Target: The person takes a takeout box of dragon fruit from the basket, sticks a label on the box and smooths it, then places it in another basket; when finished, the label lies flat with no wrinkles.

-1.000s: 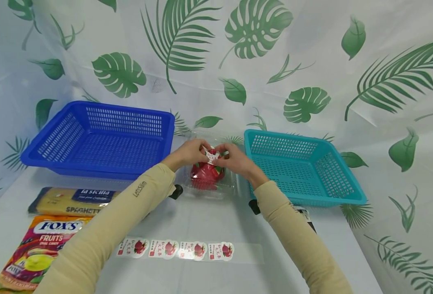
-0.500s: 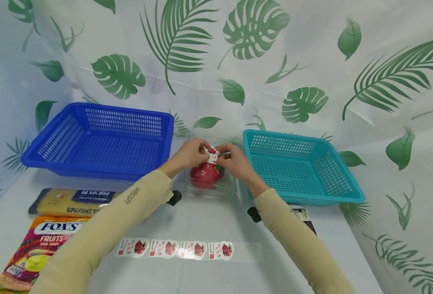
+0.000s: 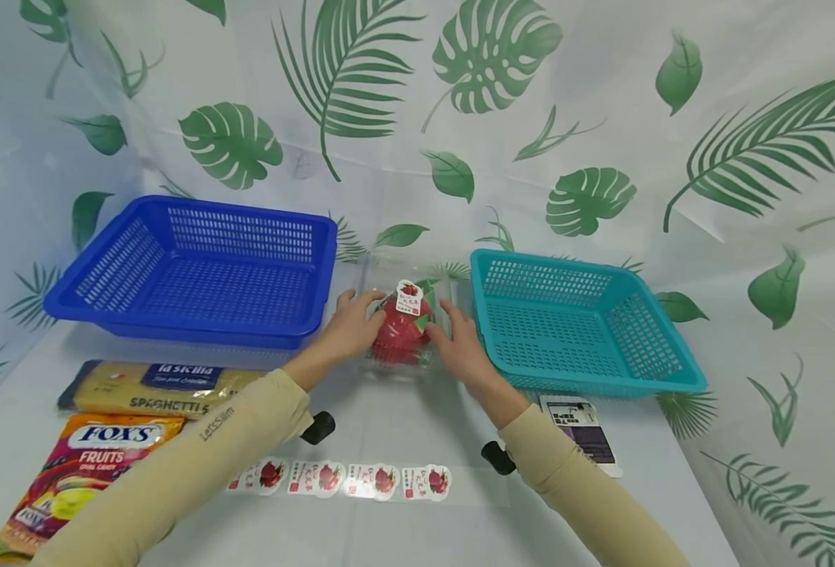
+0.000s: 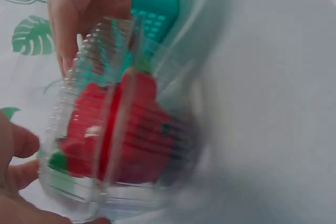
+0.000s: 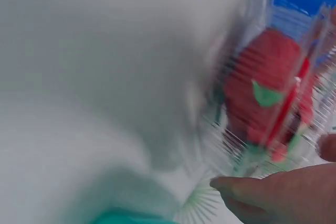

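Note:
A red dragon fruit with green tips [image 3: 396,335] lies inside a clear plastic clamshell box [image 4: 63,182] at the back middle of the table. On the lid sits a white sticker [image 3: 409,299] with a dragon fruit picture. My left hand [image 3: 350,324] is at the box's left side, fingers spread and loosely bent against its edge. At the right side, my right hand [image 3: 463,346] has thumb and fingers apart, close to the wall. Neither hand holds the sticker. Whether the right fingertips touch the plastic is hard to tell.
A blue basket [image 3: 191,331] stands left of the box and a teal basket [image 3: 588,382] right. Spaghetti [image 3: 162,387] and a candy bag [image 3: 91,472] lie front left. A sticker strip [image 3: 477,486] lies in front; a purple-and-white packet [image 3: 584,433] lies right.
Both hands held the sticker over the box. They have let go and moved apart and down to the box's sides, leaving the sticker on the lid.

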The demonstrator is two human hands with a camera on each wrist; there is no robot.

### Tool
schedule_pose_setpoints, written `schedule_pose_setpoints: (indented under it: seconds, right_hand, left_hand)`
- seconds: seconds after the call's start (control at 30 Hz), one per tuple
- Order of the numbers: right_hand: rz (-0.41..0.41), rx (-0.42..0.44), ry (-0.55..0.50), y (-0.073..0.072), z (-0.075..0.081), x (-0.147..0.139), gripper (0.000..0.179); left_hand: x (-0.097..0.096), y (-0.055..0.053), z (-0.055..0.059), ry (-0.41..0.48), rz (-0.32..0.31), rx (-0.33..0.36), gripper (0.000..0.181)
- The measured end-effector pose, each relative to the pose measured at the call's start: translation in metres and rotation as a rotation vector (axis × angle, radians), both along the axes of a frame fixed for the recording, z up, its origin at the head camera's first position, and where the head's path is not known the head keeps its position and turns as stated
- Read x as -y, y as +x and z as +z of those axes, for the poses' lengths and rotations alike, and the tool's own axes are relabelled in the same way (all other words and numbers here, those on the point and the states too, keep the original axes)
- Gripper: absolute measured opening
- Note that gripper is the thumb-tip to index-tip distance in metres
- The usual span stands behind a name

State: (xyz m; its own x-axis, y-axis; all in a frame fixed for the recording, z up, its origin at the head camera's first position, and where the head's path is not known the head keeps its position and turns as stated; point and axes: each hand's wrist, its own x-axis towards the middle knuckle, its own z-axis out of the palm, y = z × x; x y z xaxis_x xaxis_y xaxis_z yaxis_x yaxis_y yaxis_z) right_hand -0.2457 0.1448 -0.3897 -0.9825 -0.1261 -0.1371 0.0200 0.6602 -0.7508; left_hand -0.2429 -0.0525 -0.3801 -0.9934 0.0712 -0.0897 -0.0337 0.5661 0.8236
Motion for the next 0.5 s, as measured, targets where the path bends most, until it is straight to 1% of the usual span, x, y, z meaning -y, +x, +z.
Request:
schedule_pose_setpoints:
  seconds: [0.1,0.23,0.37,0.5]
  right_hand:
    - [-0.021,0.008,-0.076,0.002,-0.009,-0.002,0.058]
    - [-0.024,-0.018,-0.124,0.004,-0.016,-0.005,0.053]
    - [-0.031,-0.003,-0.139,0.008,-0.017,-0.008,0.051]
    - [-0.037,0.037,-0.158,0.012,-0.017,-0.012,0.051]
  left_hand:
    - [0.003,0.003,-0.008,0.05,0.014,-0.008,0.047]
    - [0.007,0.009,-0.014,0.055,0.033,-0.026,0.046]
    - [0.008,0.015,-0.012,0.055,0.044,-0.021,0.045]
    - [0.008,0.019,-0.009,0.062,0.043,0.018,0.046]
